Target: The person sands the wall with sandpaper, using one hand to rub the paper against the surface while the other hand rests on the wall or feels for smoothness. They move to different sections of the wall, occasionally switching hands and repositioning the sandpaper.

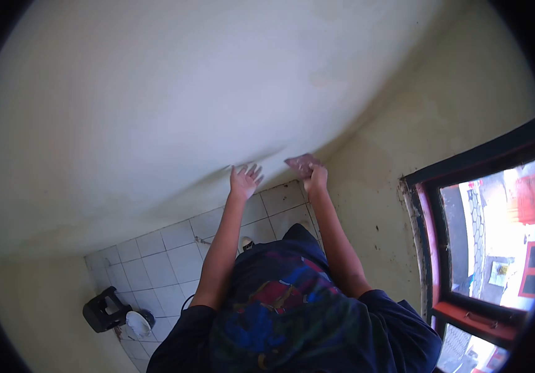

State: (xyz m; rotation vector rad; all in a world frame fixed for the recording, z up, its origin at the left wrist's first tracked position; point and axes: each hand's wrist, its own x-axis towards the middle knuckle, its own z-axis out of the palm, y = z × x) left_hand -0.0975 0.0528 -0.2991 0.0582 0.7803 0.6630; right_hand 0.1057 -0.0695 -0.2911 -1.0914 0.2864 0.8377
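Just in front of the pale wall (174, 93), my left hand (246, 181) is raised with its fingers spread and nothing in it. To its right, my right hand (317, 178) grips a reddish-brown flat piece (301, 164), which looks like a sheet or pad, near the corner of the walls. Whether the piece touches the wall cannot be made out. Both arms reach forward above the tiled floor.
A window (491, 236) with a dark and red frame is in the right wall. On the white floor tiles (149, 273) at the lower left are a black stool (101, 311) and a container with something white (138, 324).
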